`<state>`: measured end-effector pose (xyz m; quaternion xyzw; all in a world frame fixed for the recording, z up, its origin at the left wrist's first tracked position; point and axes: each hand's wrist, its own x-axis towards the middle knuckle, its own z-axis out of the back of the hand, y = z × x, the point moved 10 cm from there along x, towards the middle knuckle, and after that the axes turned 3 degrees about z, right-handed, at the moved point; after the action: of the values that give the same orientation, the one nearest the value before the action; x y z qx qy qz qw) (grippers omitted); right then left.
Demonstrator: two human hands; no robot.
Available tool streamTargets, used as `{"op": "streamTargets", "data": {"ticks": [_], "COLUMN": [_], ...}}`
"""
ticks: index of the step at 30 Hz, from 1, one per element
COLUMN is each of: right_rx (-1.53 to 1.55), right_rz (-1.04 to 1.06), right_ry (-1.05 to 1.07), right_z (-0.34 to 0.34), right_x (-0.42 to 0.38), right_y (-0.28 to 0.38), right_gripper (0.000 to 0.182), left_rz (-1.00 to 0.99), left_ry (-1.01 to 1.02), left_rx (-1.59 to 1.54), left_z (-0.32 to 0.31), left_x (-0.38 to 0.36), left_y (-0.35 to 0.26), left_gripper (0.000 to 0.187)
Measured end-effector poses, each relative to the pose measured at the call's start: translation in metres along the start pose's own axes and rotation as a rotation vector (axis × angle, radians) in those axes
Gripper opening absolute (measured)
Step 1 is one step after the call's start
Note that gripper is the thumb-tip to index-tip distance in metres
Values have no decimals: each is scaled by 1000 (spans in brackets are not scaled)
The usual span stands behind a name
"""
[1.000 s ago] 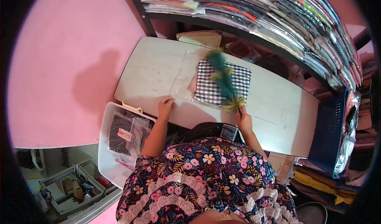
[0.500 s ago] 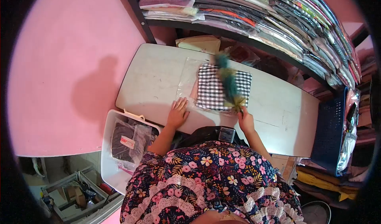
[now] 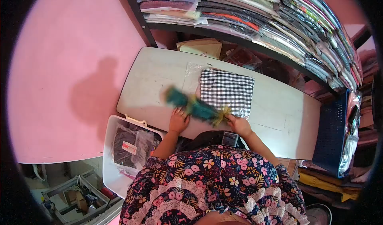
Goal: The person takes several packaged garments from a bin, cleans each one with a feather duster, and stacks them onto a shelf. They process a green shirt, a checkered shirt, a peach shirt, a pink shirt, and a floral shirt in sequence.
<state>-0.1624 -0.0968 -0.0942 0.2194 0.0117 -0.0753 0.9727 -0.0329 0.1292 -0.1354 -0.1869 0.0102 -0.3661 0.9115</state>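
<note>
A green and yellow duster (image 3: 201, 108), blurred by motion, reaches leftward from my right hand (image 3: 240, 126), which is closed around its handle end. Its far end passes above my left hand (image 3: 179, 120). That hand lies on the table (image 3: 153, 73) with fingers stretched out, their tips partly covered by the duster. Just beyond the duster is a folded black-and-white checkered cloth (image 3: 227, 87). Clear plastic wrapping (image 3: 192, 70) shows at its left side and lower edge.
Packed garments (image 3: 239, 15) fill a rack behind the table. To the left stands a white bin (image 3: 109, 165) with bagged dark clothing (image 3: 123, 141). A blue basket (image 3: 331, 133) borders the table's right end. A pink wall (image 3: 60, 65) rises at left.
The duster has swung from over the checkered cloth, where it pointed away from me, down and left toward my left hand. My right hand has shifted slightly left and nearer my body.
</note>
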Motion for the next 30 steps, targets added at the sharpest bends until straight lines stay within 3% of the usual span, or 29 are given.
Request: {"op": "streamTargets", "data": {"ticks": [1, 2, 5, 7, 10, 11, 13, 14, 15, 17, 19, 21, 23, 25, 26, 27, 30], "right_rx": [-91, -140, -108, -69, -44, 27, 5, -58, -120, -119, -51, 9, 108, 75, -12, -12, -24], "right_rz": [128, 10, -328, -359, -116, 30, -54, -137, -219, -583, -662, -623, -272, -138, -189, -196, -563], "right_ry": [45, 79, -169, -177, 149, 139, 96, -19, -133, -218, -368, -415, -375, -145, -7, -11, -273], "right_z": [-2, -11, 26, 25, -11, -4, 10, 12, 15, 54, 70, 67, 51, 35, 31, 24, 31], "right_x": [2, 6, 21, 21, 2, -11, -26, -34, -44, -67, -87, -99, -96, -96, -97, -99, -122], "right_y": [14, -13, -37, -40, -9, 8, -8, -44, -76, -117, -139, -140, -99, -53, -43, -51, -114], "right_gripper": [40, 40, 34, 35, 33, 32, 31, 31, 32, 29, 26, 27, 29, 30, 31, 31, 31], "left_rz": [-3, -27, -53, -46, -34, -43, 93, -36, -27, -20, -23, -24, -34, -39, -39, -47, -65], "left_ry": [1, -69, -131, -129, -117, -110, 110, -122, -118, -90, -94, -96, -114, -115, -125, -123, -155], "left_rx": [0, -36, -72, -69, -64, -68, 17, -33, -31, -68, -72, -67, -55, -55, -51, -53, -43], "left_z": [0, 8, 13, 12, 14, 13, -14, 11, 10, 9, 6, 6, 6, 7, 7, 6, 7], "left_x": [1, 1, 1, 2, 2, 1, 4, 4, 4, 4, 4, 4, 3, 2, 2, 3, 3], "left_y": [-1, -10, -12, -10, -14, -14, 5, -12, -11, -15, -15, -17, -19, -19, -18, -18, -18], "left_gripper": [39, 40, 40, 41, 40, 40, 40, 39, 40, 42, 42, 42, 42, 42, 42, 42, 42]}}
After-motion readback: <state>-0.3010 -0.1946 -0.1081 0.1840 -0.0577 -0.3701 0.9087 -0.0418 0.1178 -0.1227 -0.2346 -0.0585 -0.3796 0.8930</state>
